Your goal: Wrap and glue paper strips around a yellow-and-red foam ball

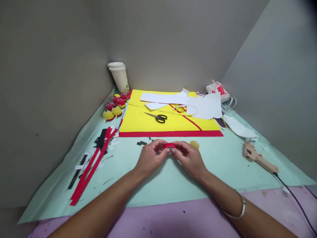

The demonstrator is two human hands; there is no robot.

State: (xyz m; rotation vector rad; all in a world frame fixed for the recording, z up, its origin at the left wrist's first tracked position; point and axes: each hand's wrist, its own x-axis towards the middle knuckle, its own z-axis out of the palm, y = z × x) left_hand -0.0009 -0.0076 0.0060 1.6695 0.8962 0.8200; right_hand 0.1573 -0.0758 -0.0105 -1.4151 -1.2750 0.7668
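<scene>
Between my two hands, over the middle of the pale green sheet, I hold a small round red piece (pixel 169 145) that looks like a coil or cap. My left hand (pixel 153 155) pinches its left side with thumb and fingers. From the right, my right hand (pixel 188 157) pinches it the same way, the thumbs nearly meeting at its front. Its underside is partly hidden by my thumbs. Just behind my right hand lies a round yellow disc (pixel 194 144). Small black scraps (pixel 142 143) rest beyond my left hand.
Black-handled scissors (pixel 160 118) lie on yellow sheets (pixel 138 124) with white paper (pixel 208 105). Red strips (pixel 91 172) and scraps are at left, below several red and yellow round ornaments (pixel 116 111) and a cup (pixel 120 77). A corded glue gun (pixel 260 158) lies at right.
</scene>
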